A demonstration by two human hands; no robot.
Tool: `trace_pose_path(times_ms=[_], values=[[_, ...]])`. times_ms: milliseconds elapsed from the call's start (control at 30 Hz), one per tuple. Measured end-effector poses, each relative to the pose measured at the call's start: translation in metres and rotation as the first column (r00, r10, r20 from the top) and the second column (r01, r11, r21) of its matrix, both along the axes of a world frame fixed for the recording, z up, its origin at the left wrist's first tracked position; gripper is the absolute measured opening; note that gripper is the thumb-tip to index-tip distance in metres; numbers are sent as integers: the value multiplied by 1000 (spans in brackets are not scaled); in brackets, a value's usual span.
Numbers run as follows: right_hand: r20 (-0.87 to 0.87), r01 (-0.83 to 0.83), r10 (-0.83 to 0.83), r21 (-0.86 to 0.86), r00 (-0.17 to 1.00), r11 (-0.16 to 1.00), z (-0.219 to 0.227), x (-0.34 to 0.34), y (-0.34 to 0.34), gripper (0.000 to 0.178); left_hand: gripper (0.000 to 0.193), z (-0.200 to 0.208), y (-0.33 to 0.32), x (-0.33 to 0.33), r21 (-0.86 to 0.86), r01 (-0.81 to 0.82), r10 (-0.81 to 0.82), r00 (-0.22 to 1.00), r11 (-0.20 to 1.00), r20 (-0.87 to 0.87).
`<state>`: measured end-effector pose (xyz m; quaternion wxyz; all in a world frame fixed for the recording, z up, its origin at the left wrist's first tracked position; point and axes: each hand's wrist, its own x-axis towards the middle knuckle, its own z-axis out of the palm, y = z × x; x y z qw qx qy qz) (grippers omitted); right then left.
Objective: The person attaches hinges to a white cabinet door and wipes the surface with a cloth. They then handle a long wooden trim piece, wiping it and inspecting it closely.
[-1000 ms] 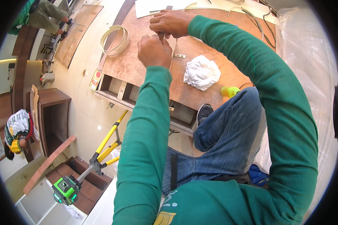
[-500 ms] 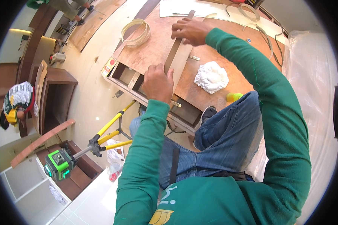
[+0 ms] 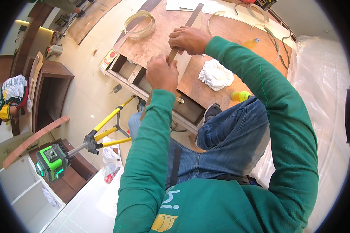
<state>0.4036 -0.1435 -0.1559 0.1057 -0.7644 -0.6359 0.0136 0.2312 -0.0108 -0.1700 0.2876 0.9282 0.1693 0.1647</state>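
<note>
A long narrow wooden board (image 3: 193, 16) with a brown face and a paler side runs away from me across the workbench. My left hand (image 3: 162, 73) is closed around its nearer part. Just beyond, my right hand (image 3: 190, 40) grips the same board, with its fingers bent over the brown face. The two hands are close together, almost touching. Below the left hand, a brown end of the board shows beside my forearm. My fingers hide part of the brown face between them.
The plywood workbench (image 3: 206, 83) has open compartments along its near edge. On it lie a coil of pale edging strip (image 3: 153, 28), a crumpled white cloth (image 3: 216, 75) and a yellow-green bottle (image 3: 241, 96). A green laser level (image 3: 52, 160) stands on a yellow tripod (image 3: 107, 121). Another person (image 3: 12, 97) bends at the left.
My right hand has slid along the board toward my left hand. The board has shifted toward me, and its near end now shows past my left hand. The view has moved slightly.
</note>
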Motion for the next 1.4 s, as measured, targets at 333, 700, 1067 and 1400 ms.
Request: trace_pose_path(times_ms=[333, 700, 1067, 1400], values=[[-6, -8, 8, -3, 1000, 1000, 2, 2, 10, 24, 31, -2, 5, -7, 28, -21, 19, 998, 999, 62], [46, -129, 126, 73, 991, 989, 10, -48, 16, 51, 37, 4, 45, -120, 41, -98, 99, 995, 994, -30], [-116, -56, 59, 25, 992, 998, 3, -66, 38, 25, 31, -2, 43, -117, -10, -84, 84, 995, 996, 59], [-89, -54, 63, 99, 994, 994, -7, -67, 44, 24, 30, -11, 49, -117, 30, -84, 80, 991, 996, 104]])
